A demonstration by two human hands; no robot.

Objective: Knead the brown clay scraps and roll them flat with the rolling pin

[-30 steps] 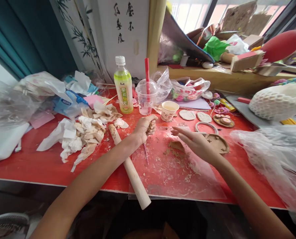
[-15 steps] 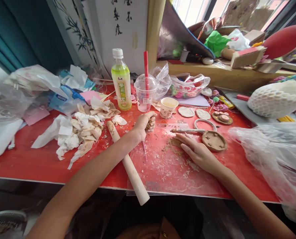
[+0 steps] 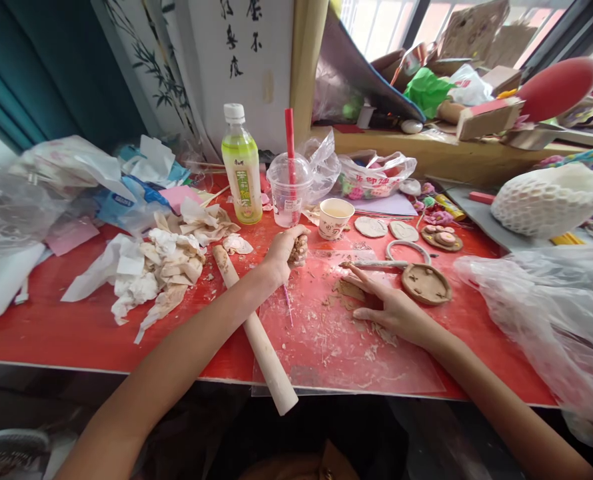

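Left hand [image 3: 289, 250] squeezes crumbly clay lump [image 3: 299, 249] (brown).

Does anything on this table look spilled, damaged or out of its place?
Yes. Clay crumbs lie scattered over the clear plastic sheet beside the right hand. The rolling pin juts over the table edge. Stained crumpled tissues are heaped to the left.

clay lump [image 3: 299, 249] | brown, clenched in fist | clay scraps [image 3: 349, 291] | flat on sheet

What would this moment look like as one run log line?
left hand: closed on clay lump | right hand: flat on plastic sheet, open | rolling pin: lying beside left forearm
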